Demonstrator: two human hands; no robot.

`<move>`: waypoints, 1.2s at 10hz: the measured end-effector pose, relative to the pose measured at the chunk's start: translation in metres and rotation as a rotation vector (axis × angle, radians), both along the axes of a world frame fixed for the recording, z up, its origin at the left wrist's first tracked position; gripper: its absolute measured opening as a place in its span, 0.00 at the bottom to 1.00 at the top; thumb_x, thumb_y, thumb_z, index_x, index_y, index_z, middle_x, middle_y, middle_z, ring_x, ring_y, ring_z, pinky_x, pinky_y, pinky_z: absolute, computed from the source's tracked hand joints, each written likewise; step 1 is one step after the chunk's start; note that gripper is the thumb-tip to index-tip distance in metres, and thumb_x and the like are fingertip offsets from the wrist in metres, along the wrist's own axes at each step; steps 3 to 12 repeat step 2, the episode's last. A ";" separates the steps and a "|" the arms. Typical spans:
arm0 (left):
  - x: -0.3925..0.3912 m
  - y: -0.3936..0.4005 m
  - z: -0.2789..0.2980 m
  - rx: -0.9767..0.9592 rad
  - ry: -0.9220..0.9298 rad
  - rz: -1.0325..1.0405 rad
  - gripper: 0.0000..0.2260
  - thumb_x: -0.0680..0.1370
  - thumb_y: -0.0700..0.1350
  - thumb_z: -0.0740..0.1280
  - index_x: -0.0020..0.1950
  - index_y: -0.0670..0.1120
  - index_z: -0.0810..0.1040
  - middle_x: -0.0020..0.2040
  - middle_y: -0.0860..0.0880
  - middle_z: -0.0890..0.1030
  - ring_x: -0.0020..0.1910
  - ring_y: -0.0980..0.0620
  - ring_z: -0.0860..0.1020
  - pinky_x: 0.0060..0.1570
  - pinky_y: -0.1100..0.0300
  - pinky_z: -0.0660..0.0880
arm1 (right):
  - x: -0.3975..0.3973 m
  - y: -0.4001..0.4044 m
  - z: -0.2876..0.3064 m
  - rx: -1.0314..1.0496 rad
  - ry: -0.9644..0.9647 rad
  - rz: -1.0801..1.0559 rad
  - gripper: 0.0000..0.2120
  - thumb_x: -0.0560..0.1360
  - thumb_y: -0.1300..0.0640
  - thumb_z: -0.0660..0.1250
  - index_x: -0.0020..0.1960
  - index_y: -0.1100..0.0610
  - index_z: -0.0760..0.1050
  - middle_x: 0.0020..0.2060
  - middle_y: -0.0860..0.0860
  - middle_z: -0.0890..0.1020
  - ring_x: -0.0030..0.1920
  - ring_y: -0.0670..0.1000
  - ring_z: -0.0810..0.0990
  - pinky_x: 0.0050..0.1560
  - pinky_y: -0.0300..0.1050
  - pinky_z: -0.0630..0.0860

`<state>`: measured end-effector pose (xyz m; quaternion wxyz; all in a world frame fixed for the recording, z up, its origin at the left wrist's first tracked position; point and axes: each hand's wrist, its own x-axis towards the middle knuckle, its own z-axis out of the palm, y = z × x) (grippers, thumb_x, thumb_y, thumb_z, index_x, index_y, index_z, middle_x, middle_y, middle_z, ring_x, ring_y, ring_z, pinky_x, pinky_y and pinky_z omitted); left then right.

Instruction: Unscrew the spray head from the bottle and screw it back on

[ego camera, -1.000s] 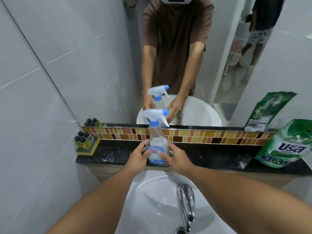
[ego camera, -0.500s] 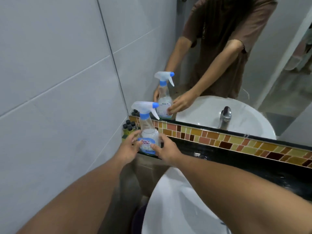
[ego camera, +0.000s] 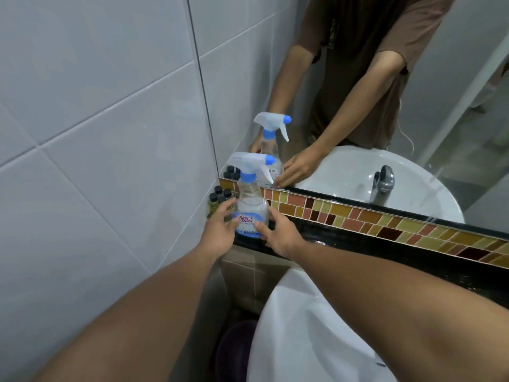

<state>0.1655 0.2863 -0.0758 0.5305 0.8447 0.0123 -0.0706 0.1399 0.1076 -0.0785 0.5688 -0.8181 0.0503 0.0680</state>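
A clear spray bottle (ego camera: 252, 205) with a blue label stands upright at the left end of the black ledge (ego camera: 344, 235). Its white spray head (ego camera: 248, 162) with a blue collar and blue nozzle sits on the neck, trigger pointing right. My left hand (ego camera: 217, 232) wraps the bottle's lower left side, fingers behind it and thumb by the label. My right hand (ego camera: 281, 232) holds the lower right side, thumb pressed on the label. The mirror behind repeats the bottle and both hands.
Small dark-capped vials (ego camera: 219, 195) stand in the corner just left of the bottle, against the tiled wall. A mosaic tile strip (ego camera: 385, 221) runs under the mirror. The white basin (ego camera: 303, 340) lies below my right arm, a dark bucket (ego camera: 237, 351) beneath it.
The view has swung so the bottle now sits left of centre and closer. Both hands stay on the bottle's lower body, which remains upright on the ledge.
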 end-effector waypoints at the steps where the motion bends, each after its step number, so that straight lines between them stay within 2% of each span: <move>1: -0.001 -0.006 -0.003 0.047 -0.023 0.065 0.25 0.86 0.40 0.68 0.82 0.56 0.70 0.73 0.48 0.81 0.62 0.52 0.82 0.45 0.69 0.81 | 0.000 0.002 -0.003 -0.046 0.004 -0.018 0.25 0.80 0.49 0.70 0.74 0.46 0.67 0.59 0.46 0.81 0.48 0.45 0.82 0.45 0.42 0.82; 2: -0.006 -0.011 -0.003 0.137 -0.040 0.141 0.25 0.85 0.42 0.70 0.82 0.54 0.71 0.71 0.46 0.82 0.66 0.47 0.82 0.57 0.54 0.83 | -0.001 0.002 -0.003 -0.143 0.104 -0.028 0.27 0.79 0.48 0.71 0.74 0.49 0.66 0.57 0.49 0.81 0.49 0.50 0.83 0.43 0.47 0.83; 12: -0.006 -0.011 -0.003 0.137 -0.040 0.141 0.25 0.85 0.42 0.70 0.82 0.54 0.71 0.71 0.46 0.82 0.66 0.47 0.82 0.57 0.54 0.83 | -0.001 0.002 -0.003 -0.143 0.104 -0.028 0.27 0.79 0.48 0.71 0.74 0.49 0.66 0.57 0.49 0.81 0.49 0.50 0.83 0.43 0.47 0.83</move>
